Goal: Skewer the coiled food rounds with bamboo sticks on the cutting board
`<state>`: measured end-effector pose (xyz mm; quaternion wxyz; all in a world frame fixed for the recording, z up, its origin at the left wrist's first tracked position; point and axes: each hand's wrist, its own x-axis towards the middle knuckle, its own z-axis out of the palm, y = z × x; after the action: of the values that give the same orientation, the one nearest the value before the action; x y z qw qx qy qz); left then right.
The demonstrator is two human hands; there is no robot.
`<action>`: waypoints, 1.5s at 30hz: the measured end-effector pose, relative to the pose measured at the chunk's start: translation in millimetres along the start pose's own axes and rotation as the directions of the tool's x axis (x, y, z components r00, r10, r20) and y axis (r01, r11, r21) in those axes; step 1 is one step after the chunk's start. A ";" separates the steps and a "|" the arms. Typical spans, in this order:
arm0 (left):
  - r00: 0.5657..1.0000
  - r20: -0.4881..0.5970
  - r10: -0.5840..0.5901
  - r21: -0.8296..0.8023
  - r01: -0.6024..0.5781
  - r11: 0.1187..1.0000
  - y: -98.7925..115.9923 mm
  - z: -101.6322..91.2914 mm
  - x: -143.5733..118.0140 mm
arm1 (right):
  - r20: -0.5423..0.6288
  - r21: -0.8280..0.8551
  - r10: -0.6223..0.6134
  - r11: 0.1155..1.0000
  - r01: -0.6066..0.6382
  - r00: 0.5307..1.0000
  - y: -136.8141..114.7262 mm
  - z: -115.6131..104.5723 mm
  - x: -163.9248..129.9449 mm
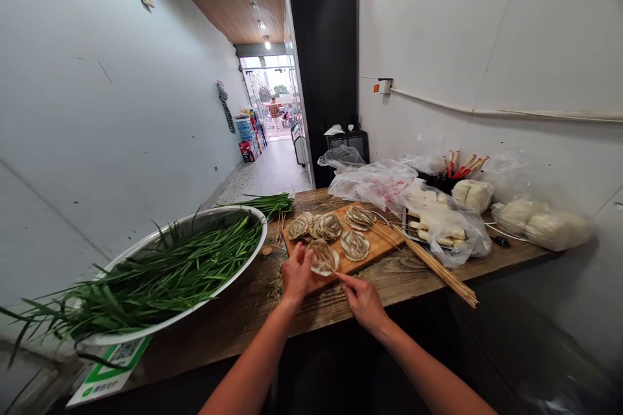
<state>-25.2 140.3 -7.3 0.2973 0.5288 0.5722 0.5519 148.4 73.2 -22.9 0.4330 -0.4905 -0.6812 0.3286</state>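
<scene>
The left hand (pixel 296 274) pinches a pale round slice (pixel 323 258) at the near edge of the cutting board (pixel 374 243), its fingertips partly hidden behind the slice. The right hand (pixel 363 300) is closed on a thin skewer (pixel 335 270) running into the slice, too fine to follow. Beside them, plastic bags (pixel 445 220) blur their contents, and the bowl (pixel 146 246) of chives (pixel 160 272) runs off-frame.

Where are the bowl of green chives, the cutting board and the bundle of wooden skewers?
bowl (pixel 246 213): head view, far rim.
cutting board (pixel 377 243): head view, bare right part.
skewers (pixel 438 269): head view, middle of the bundle.
</scene>
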 end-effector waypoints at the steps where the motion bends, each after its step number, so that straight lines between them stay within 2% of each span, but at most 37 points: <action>1: 0.987 0.007 0.159 0.153 -0.159 0.975 -1.7 -4.4 0.5 | 0.013 -0.034 0.014 0.999 -0.014 1.000 -0.1 1.5 1.0; 2: 0.944 0.094 0.316 0.270 -0.330 0.904 -2.7 -8.4 0.9 | 0.031 -0.072 0.025 0.997 -0.022 0.999 -0.8 2.2 2.5; 3: 0.869 0.239 0.432 0.336 -0.492 0.803 -3.2 -11.6 0.9 | 0.053 -0.108 0.030 0.994 -0.025 0.998 -2.1 2.2 4.4; 4: 0.781 0.389 0.488 0.364 -0.617 0.698 -3.6 -13.8 0.7 | 0.079 -0.142 0.033 0.990 -0.021 0.996 -3.9 1.4 6.5; 5: 0.705 0.510 0.492 0.379 -0.698 0.607 -4.1 -15.0 0.2 | 0.104 -0.174 0.034 0.985 -0.015 0.994 -5.9 -0.1 8.4; 6: 0.658 0.590 0.468 0.406 -0.742 0.533 -4.8 -15.4 -0.3 | 0.128 -0.205 0.036 0.979 -0.009 0.991 -8.2 -2.4 9.9; 7: 0.645 0.627 0.437 0.449 -0.758 0.473 -5.8 -15.3 -0.8 | 0.150 -0.238 0.041 0.971 -0.004 0.988 -10.4 -5.4 10.6; 9: 0.667 0.635 0.390 0.541 -0.744 0.391 -7.8 -14.7 -1.1 | 0.198 -0.310 0.064 0.951 0.000 0.978 -14.7 -13.7 9.5; 12: 0.672 0.660 0.336 0.586 -0.740 0.330 -8.0 -14.8 -0.1 | 0.274 -0.381 0.061 0.923 0.050 0.960 -20.2 -29.7 3.6; 14: 0.646 0.696 0.314 0.569 -0.762 0.309 -4.7 -15.1 -1.8 | 0.307 -0.407 0.044 0.909 0.090 0.951 -23.3 -39.5 0.9; 18: 0.562 0.757 0.333 0.488 -0.825 0.284 2.0 -13.8 -20.0 | 0.364 -0.465 0.057 0.876 0.129 0.930 -26.2 -48.9 5.4; 19: 0.570 0.739 0.358 0.497 -0.821 0.281 1.8 -13.3 -26.5 | 0.373 -0.467 0.049 0.873 0.141 0.927 -25.9 -49.0 7.5; 22: 0.655 0.606 0.451 0.598 -0.749 0.284 -5.1 -12.4 -41.8 | 0.373 -0.437 0.009 0.884 0.168 0.928 -23.9 -46.7 10.0; 24: 0.686 0.554 0.472 0.637 -0.714 0.291 -12.6 -12.5 -44.6 | 0.375 -0.421 -0.003 0.890 0.174 0.927 -23.2 -44.6 7.5; 29: 0.676 0.596 0.433 0.588 -0.735 0.339 -24.2 -13.3 -40.2 | 0.389 -0.434 0.022 0.886 0.163 0.921 -26.5 -42.0 2.0; 32: 0.665 0.627 0.407 0.518 -0.745 0.420 -23.1 -17.2 -39.5 | 0.382 -0.465 0.063 0.875 0.133 0.922 -26.7 -43.6 5.7; 33: 0.673 0.618 0.407 0.501 -0.736 0.455 -22.5 -19.6 -38.6 | 0.378 -0.465 0.071 0.877 0.123 0.923 -26.0 -44.4 7.2; 34: 0.698 0.585 0.413 0.503 -0.712 0.490 -22.4 -22.2 -36.9 | 0.376 -0.459 0.076 0.881 0.114 0.923 -25.2 -45.2 8.6; 37: 0.833 0.379 0.404 0.604 -0.553 0.573 -26.0 -29.7 -27.1 | 0.380 -0.424 0.068 0.899 0.108 0.923 -22.2 -47.2 10.9; 39: 0.887 0.297 0.353 0.646 -0.459 0.610 -30.7 -32.4 -19.4 | 0.394 -0.414 0.053 0.902 0.126 0.917 -20.6 -49.0 11.8; 42: 0.899 0.343 0.272 0.629 -0.434 0.645 -36.0 -33.5 -11.9 | 0.432 -0.433 0.034 0.885 0.174 0.901 -20.2 -53.2 15.6; 45: 0.906 0.367 0.212 0.628 -0.409 0.662 -35.6 -34.5 -9.8 | 0.501 -0.421 0.009 0.877 0.234 0.865 -25.5 -59.1 23.9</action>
<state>-64.3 126.3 -35.9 0.0516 0.7592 0.5919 0.2656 189.0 89.6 29.8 0.1345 -0.4393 -0.8550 0.2408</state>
